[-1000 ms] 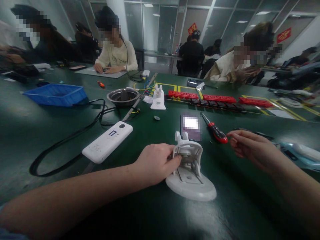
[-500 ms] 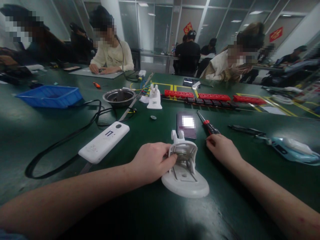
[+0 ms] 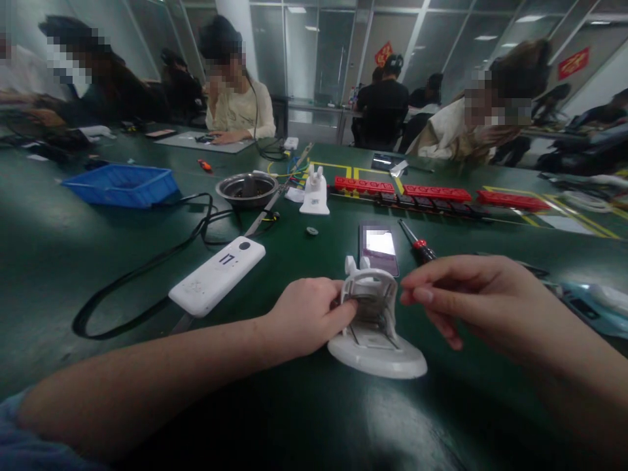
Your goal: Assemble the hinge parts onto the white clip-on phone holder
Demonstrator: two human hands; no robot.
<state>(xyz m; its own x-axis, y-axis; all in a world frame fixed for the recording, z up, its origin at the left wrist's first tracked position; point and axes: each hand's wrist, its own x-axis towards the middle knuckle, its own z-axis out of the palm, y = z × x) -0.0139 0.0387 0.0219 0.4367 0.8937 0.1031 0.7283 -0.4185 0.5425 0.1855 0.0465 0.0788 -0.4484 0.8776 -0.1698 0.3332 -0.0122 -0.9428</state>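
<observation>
Toward the near edge of the counter (image 3: 275, 418), the left hand (image 3: 307, 314) grips the stand (image 3: 377, 360); the curled right hand (image 3: 483, 291), maybe empty, has come near, likely helping.

The stand (image 3: 377, 361) was white, the tray (image 3: 128, 195) blue, the screwdriver handle (image 3: 424, 250) red-and-black, the table (image 3: 294, 258) dark green with yellow stripes.
</observation>
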